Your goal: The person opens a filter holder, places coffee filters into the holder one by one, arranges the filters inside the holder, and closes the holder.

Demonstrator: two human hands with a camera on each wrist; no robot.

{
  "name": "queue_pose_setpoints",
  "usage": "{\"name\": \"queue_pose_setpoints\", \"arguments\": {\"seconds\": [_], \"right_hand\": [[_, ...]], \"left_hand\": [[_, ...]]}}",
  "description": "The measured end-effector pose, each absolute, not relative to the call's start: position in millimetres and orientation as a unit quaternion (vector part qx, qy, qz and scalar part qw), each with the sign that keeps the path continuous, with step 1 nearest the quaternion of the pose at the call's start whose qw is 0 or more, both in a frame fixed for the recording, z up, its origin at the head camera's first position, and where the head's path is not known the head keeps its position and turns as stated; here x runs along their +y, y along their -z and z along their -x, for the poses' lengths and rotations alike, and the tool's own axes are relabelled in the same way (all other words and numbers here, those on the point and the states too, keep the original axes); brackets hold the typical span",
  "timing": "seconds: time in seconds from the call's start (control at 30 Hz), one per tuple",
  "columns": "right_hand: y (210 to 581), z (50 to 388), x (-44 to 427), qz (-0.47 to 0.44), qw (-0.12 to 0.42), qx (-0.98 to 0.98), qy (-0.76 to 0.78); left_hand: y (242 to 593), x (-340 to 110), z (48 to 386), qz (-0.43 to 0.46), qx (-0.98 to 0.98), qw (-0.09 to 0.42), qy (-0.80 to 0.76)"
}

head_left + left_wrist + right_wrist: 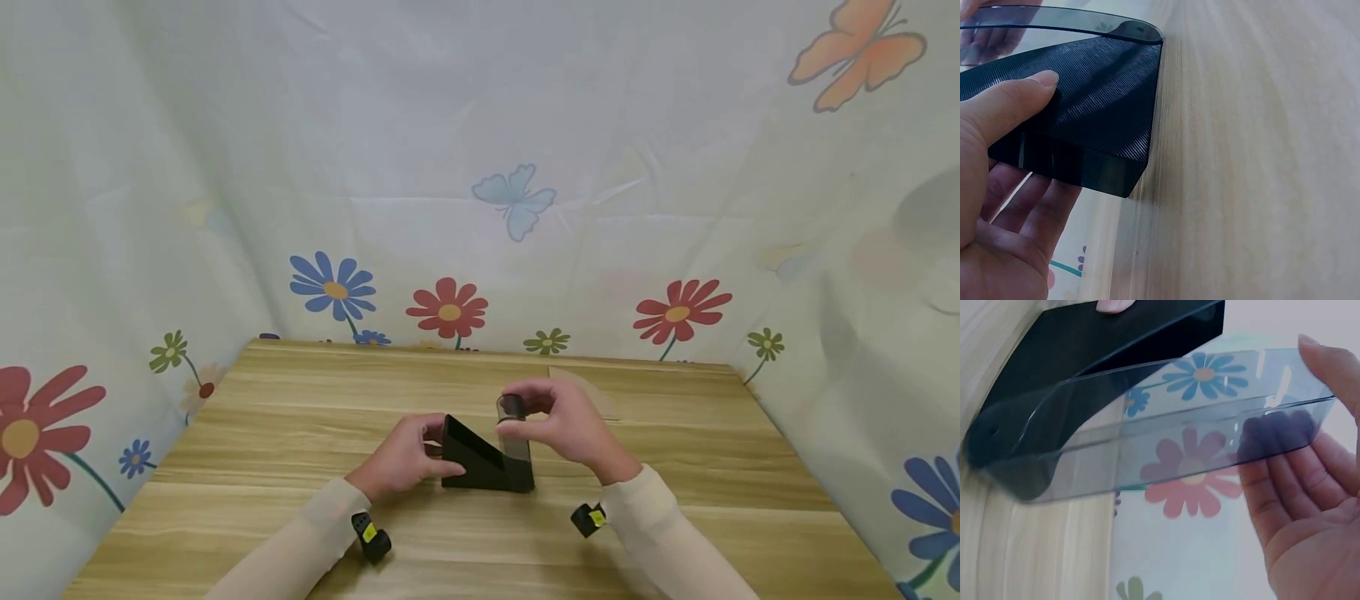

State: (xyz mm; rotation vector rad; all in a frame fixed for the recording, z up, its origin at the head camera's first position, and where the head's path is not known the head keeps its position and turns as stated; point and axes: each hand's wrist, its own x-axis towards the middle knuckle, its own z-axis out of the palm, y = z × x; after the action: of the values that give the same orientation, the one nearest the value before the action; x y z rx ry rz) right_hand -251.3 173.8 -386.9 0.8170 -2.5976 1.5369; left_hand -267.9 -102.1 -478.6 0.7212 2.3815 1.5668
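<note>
A black wedge-shaped box (474, 463) stands on the wooden table, its smoky see-through lid (514, 447) swung up at the right end. In the head view my left hand (405, 457) grips the box's tall left end. The left wrist view shows the thumb (1019, 100) on its ribbed side face and the other fingers at the end wall. My right hand (572, 422) holds the free upper end of the lid, thumb on one side and fingers on the other. The right wrist view shows the lid joined to the box at a rounded corner. The inside of the box is mostly in shadow.
Behind my right hand a thin pale-brown flat piece (597, 402) lies on the table (337, 375), partly covered by the hand. A flower-and-butterfly cloth (450, 242) hangs at the table's back and sides. Black camera units sit at both wrists.
</note>
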Motion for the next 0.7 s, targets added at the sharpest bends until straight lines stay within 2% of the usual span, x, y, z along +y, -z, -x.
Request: {"name": "queue_pose_setpoints", "arguments": {"seconds": [0.17, 0.7], "right_hand": [[392, 252, 189, -0.266, 0.023, -0.818, -0.509], [407, 251, 227, -0.265, 0.022, -0.789, -0.555]], "left_hand": [[479, -102, 268, -0.243, 0.808, 0.099, -0.527], [480, -103, 269, -0.241, 0.802, 0.108, -0.536]]}}
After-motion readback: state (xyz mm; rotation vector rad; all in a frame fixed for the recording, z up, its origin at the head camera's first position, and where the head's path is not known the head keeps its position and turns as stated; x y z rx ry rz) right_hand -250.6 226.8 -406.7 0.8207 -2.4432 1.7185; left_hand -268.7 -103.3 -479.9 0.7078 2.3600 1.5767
